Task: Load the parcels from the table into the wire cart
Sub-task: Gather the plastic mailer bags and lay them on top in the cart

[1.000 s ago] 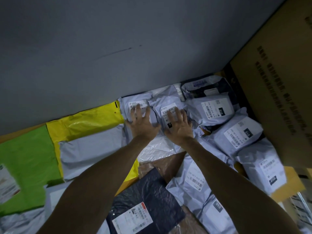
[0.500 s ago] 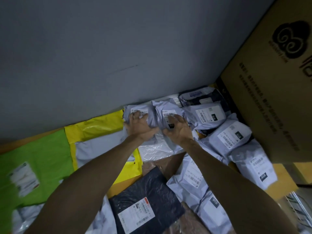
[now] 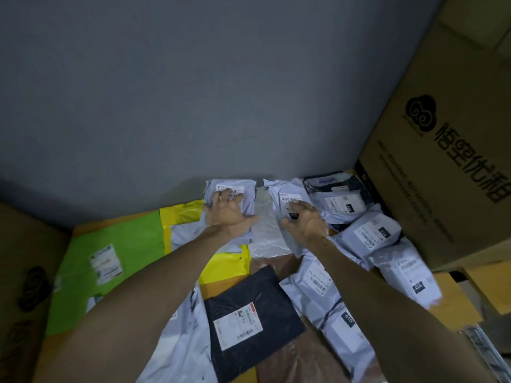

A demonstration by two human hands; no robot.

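Parcels (image 3: 370, 233) are lying heaped on the counter (image 3: 224, 290), just left of the big cardboard box (image 3: 442, 167). The right hand (image 3: 307, 221) is curling its fingers round a grey parcel (image 3: 286, 193) nearer that box, while the left hand (image 3: 229, 214) is gripping a second grey parcel (image 3: 237, 187) farther from it. A black parcel (image 3: 254, 322) is lying well left of the box, toward the person.

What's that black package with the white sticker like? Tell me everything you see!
The black package is a flat, roughly rectangular bag of dark, shiny, wrinkled plastic. It lies flat and askew among the other parcels. A white label with barcodes and a red strip is stuck on top. Its left edge overlaps a pale grey bag.
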